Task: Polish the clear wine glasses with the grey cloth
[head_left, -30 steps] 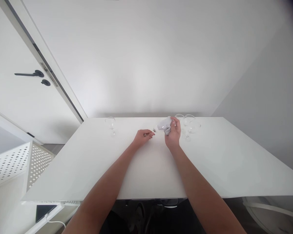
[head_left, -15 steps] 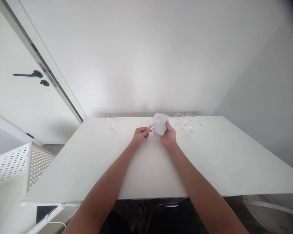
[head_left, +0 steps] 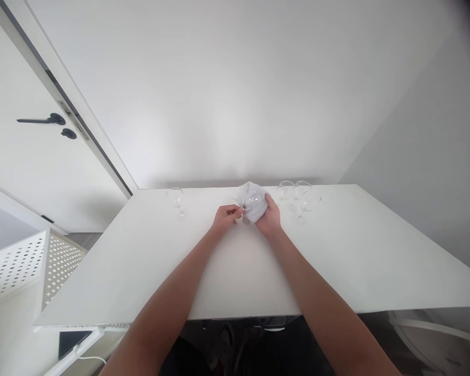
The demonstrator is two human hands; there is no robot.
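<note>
A clear stemmed wine glass (head_left: 254, 198) lies tilted between my hands, above the back of the white table. Its stem end is pinched in the closed fingers of my left hand (head_left: 226, 218). My right hand (head_left: 270, 217) is closed around a pale grey-white cloth (head_left: 259, 212), pressing it to the bowl from the right side. The cloth drapes behind and beneath the bowl, so part of the glass's outline is hard to make out. My right fingers are mostly hidden behind the cloth; the thumb shows on top.
A single wine glass (head_left: 175, 197) stands on the white table (head_left: 141, 261) at the left. Three more stemmed glasses (head_left: 303, 193) are grouped close to my right hand. Behind the table rises a white wall (head_left: 227, 94); a door with a black handle (head_left: 43, 120) is at the left.
The cloth has spread leftward around the glass, reaching nearer my left fingers. The glass has turned a little in my hands. The standing glasses remain in place.
</note>
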